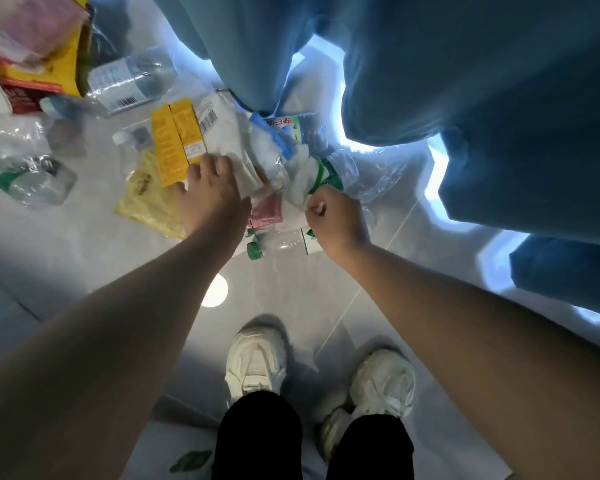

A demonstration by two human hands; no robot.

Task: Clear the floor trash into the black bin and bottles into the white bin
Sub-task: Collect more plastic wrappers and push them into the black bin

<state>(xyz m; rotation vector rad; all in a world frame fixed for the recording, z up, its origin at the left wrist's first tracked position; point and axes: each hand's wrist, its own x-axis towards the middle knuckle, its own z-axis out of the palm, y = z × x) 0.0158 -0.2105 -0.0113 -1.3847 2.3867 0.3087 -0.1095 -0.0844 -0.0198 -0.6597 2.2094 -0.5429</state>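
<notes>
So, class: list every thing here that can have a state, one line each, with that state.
left hand: fingers spread, touching the orange carton
right hand: pinching the white tissue
orange carton: flattened, on the floor
large clear bottle: lying on its side
green-cap bottle: capped, lying down
green-label bottle: crushed, lying down

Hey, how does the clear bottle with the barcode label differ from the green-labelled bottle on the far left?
The barcode bottle looks larger and keeps its rounded shape, while the green-labelled bottle looks smaller and dented. The barcode bottle has a pale label with black print; the green-labelled bottle has a green band. Both are clear plastic and lie on their sides on the floor.
</notes>
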